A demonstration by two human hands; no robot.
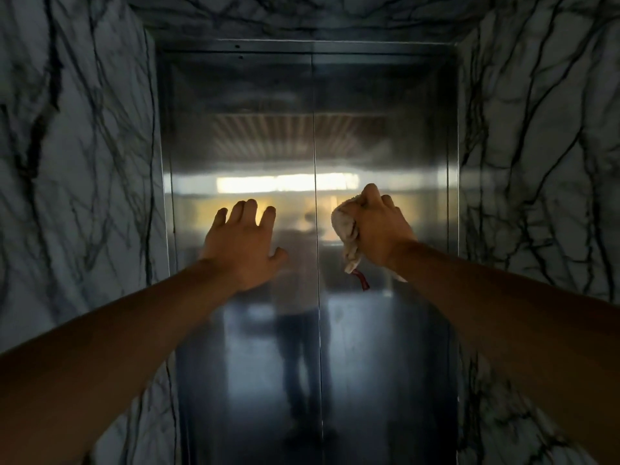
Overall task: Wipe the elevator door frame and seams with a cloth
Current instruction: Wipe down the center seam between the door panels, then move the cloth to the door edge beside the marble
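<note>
Closed steel elevator doors [241, 135] fill the middle, split by a vertical centre seam [314, 129]. A thin metal door frame [453, 162] runs around them. My left hand [243, 245] is spread flat against the left door panel, fingers apart and holding nothing. My right hand [379, 229] is raised in front of the right panel, just right of the seam, gripping a bunched pale cloth [347, 229]. A small dark red tag hangs from the cloth's lower end. Whether the cloth touches the door I cannot tell.
Veined white marble walls stand on the left [73, 162] and right [543, 146] and form a lintel [308, 15] above. The shiny doors mirror a bright window and a standing person. The floor is out of view.
</note>
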